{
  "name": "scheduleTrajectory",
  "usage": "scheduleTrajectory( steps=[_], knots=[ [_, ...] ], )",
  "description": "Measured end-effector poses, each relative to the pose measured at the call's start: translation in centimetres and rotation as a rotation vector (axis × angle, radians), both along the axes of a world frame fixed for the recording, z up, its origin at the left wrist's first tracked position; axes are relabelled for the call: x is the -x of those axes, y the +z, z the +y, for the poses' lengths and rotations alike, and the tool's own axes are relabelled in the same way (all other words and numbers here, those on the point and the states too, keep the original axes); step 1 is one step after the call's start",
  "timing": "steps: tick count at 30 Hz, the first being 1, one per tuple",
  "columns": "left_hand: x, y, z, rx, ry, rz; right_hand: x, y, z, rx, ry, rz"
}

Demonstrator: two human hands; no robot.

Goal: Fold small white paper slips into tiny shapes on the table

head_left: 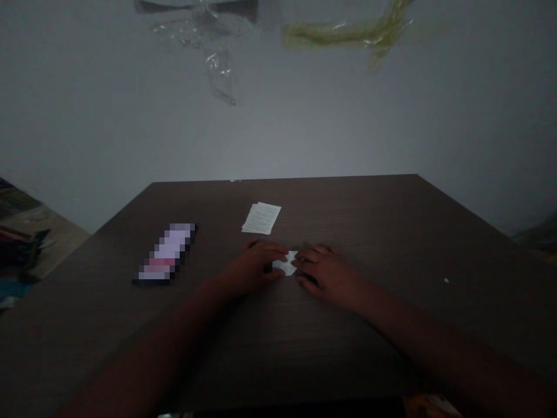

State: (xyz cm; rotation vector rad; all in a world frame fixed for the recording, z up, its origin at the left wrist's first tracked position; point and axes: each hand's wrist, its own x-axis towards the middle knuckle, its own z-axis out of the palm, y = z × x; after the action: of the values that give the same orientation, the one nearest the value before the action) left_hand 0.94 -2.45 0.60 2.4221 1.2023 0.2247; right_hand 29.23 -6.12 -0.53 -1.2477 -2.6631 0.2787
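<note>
Bare forearms [169, 334] extend over the bench [282, 366] to a small printed paper [287, 267]. The left hand [252, 268] touches the paper's left side, the right hand [329, 275] its right, fingers [307, 265] loosely spread. Beyond the paper lie printed sheets [262, 219]; left of it, a phone [167, 255].

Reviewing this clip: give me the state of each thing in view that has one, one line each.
Small paper: on the table, partly covered; folding unclear
Left hand: palm down, fingers at the small paper
Right hand: palm down, fingers at the small paper
Paper sheets: stacked, slightly misaligned
Phone: screen lit, contents pixelated
Yellow tape: wrinkled
</note>
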Motion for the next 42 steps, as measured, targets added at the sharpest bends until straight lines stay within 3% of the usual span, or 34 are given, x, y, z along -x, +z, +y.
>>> scheduleTrajectory(
  steps=[14, 20, 29, 42],
  knots=[
    [-0.4, 0.7, -0.2, 0.003, -0.027, 0.048, -0.2, 0.0, -0.1, 0.015, 0.004, -0.028],
    [-0.9, 0.6, -0.4, -0.029, -0.018, 0.108, -0.3, -1.2, 0.8, -0.027, 0.018, 0.052],
    [-2.6, -1.4, -0.7, -0.239, 0.049, 0.054, 0.4, -2.8, 2.7, -0.046, -0.164, 0.264],
    [-3.5, -0.5, -1.0, -0.125, 0.127, 0.071, 0.1, -3.2, 4.3, -0.08, -0.408, 0.299]
  ],
)
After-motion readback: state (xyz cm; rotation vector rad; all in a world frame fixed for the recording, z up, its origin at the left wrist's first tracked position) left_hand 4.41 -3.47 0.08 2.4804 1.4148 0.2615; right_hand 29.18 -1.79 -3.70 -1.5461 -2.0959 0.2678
